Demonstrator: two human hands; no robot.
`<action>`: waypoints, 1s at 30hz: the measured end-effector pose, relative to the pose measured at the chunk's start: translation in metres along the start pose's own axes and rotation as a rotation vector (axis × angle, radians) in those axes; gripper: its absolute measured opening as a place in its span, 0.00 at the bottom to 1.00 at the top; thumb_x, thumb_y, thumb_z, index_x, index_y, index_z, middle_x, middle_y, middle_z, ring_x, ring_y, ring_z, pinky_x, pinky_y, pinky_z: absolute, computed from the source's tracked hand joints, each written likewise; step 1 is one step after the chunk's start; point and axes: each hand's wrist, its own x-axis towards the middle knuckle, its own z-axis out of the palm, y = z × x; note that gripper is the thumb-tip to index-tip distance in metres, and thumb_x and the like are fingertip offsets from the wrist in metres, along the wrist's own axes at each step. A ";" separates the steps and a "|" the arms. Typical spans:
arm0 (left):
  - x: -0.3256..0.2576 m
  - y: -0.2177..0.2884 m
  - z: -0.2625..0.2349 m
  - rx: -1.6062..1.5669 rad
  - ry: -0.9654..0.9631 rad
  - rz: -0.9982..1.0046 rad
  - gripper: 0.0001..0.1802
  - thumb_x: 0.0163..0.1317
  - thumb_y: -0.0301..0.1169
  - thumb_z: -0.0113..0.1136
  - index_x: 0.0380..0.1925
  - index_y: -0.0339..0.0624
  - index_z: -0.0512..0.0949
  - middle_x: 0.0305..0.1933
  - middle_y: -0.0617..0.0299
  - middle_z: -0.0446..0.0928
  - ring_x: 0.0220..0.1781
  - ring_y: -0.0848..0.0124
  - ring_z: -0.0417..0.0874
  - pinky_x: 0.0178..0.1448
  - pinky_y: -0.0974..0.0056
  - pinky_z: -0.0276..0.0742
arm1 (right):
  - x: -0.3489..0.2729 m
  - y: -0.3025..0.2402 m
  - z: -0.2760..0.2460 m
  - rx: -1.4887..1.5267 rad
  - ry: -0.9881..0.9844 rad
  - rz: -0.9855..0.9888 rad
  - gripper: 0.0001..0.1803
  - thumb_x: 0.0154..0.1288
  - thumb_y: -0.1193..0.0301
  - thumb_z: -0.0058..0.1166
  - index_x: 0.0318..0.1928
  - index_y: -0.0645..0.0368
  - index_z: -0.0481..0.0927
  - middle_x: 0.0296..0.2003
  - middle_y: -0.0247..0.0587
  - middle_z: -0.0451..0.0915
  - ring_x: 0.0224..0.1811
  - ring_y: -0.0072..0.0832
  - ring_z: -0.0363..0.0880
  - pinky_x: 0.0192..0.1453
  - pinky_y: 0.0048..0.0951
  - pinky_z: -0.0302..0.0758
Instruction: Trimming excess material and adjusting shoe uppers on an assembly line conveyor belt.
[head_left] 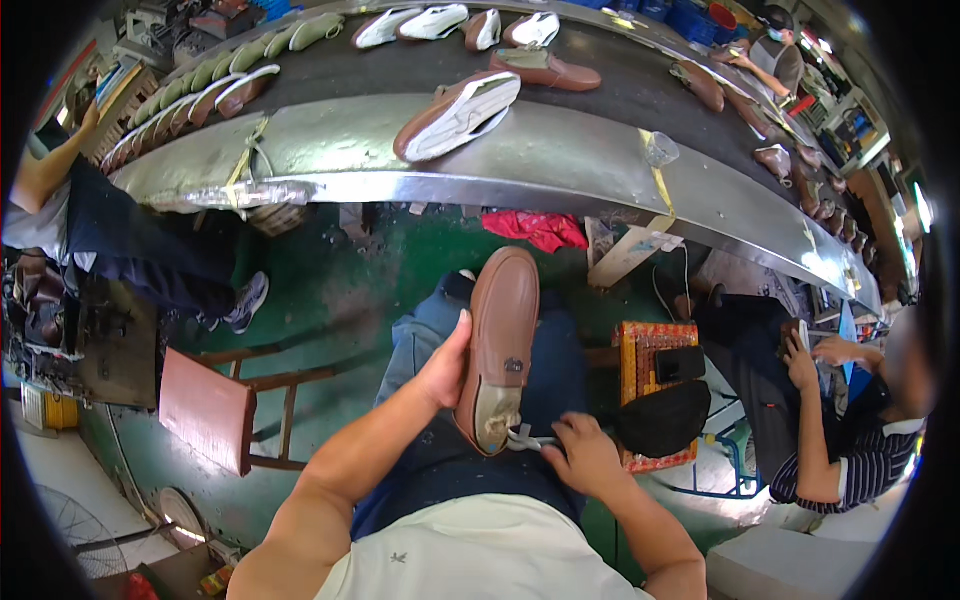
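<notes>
My left hand [447,368] grips a brown slip-on shoe [503,320] by its left side, thumb along the edge, the other fingers hidden behind it. The shoe lies above my lap with its rounded toe pointing away from me. A beige-green area shows inside its heel end. My right hand [587,455] is closed round the handle end of metal pliers [528,440]. The jaws of the pliers meet the heel end of the shoe; exactly what they bite on is too small to tell.
Ahead runs a conveyor with a metal edge [360,188], bearing several shoes; one brown-and-white shoe [460,118] rests on its rim. A stool [208,408] stands left. On the right, a patterned seat [640,345] holds a black pouch [665,420]. Co-workers [850,440] are at both sides.
</notes>
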 end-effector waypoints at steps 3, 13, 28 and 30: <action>-0.001 -0.013 -0.014 0.060 0.021 -0.099 0.55 0.63 0.78 0.38 0.77 0.47 0.60 0.72 0.47 0.70 0.69 0.46 0.75 0.70 0.41 0.74 | 0.016 -0.003 0.003 0.137 0.043 -0.025 0.24 0.70 0.61 0.59 0.58 0.67 0.78 0.58 0.58 0.76 0.62 0.53 0.75 0.65 0.46 0.75; -0.006 -0.021 -0.021 -0.123 0.019 -0.090 0.55 0.63 0.79 0.34 0.76 0.47 0.62 0.68 0.46 0.73 0.66 0.47 0.78 0.66 0.42 0.77 | 0.032 -0.026 0.020 0.406 -0.032 -0.091 0.37 0.69 0.60 0.61 0.69 0.68 0.65 0.64 0.64 0.71 0.67 0.57 0.71 0.71 0.46 0.70; 0.028 -0.045 -0.049 -0.355 0.184 -0.091 0.41 0.72 0.69 0.32 0.65 0.49 0.70 0.55 0.46 0.80 0.58 0.47 0.83 0.61 0.40 0.82 | 0.079 -0.037 0.018 -0.113 0.324 -0.100 0.46 0.62 0.43 0.63 0.61 0.77 0.71 0.30 0.46 0.84 0.31 0.39 0.87 0.31 0.35 0.81; 0.028 -0.045 -0.056 -0.399 0.117 -0.131 0.41 0.71 0.70 0.34 0.63 0.49 0.72 0.55 0.48 0.81 0.58 0.48 0.84 0.60 0.41 0.83 | 0.080 -0.040 0.016 -0.127 0.357 -0.137 0.45 0.62 0.44 0.64 0.59 0.77 0.72 0.29 0.45 0.84 0.29 0.38 0.86 0.30 0.34 0.80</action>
